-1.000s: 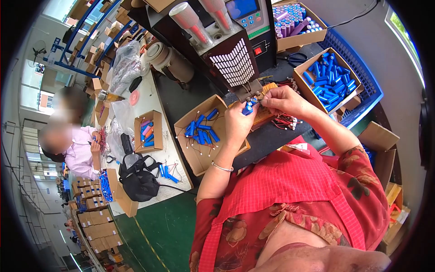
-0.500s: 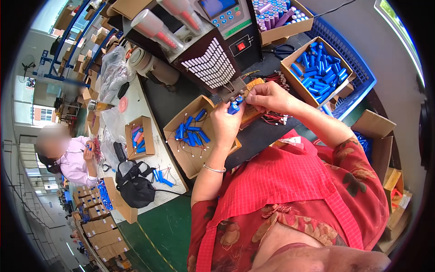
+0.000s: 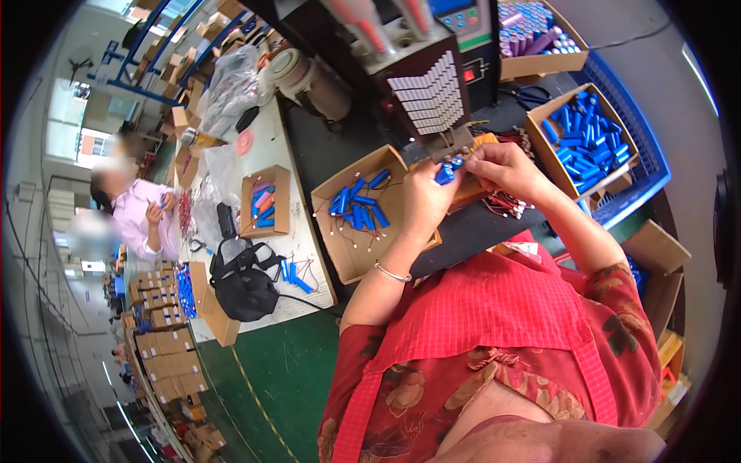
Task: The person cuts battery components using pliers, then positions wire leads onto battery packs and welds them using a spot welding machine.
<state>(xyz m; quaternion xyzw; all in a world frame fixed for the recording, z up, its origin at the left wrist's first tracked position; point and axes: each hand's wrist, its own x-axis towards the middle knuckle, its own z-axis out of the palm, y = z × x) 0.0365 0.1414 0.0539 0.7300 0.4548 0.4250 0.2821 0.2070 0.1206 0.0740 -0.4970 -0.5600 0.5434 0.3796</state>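
Note:
My left hand (image 3: 428, 199) is closed around blue cylindrical battery cells (image 3: 445, 176), their ends tilted up under the electrode pins of a black spot-welding machine (image 3: 427, 92). Beside them, my right hand (image 3: 511, 171) pinches with thumb and forefinger at the cell ends; what lies between the fingertips is too small to make out. Red-and-white wire leads (image 3: 505, 205) lie below and behind the right hand. To the left of my left forearm, an open cardboard box (image 3: 340, 258) holds several blue cells with leads attached.
A carton of blue cells (image 3: 575, 185) sits in a blue plastic basket (image 3: 656, 174) on the right, near scissors (image 3: 531, 96). Purple cells (image 3: 532, 31) fill a box behind. A black bag (image 3: 243, 289) lies on the white table, left. Another person (image 3: 143, 212) sits beyond, holding something.
The camera view has shifted, so the bench and machine appear farther right. Both hands stay at the electrodes, the left still around the cells and the right still pinching beside them.

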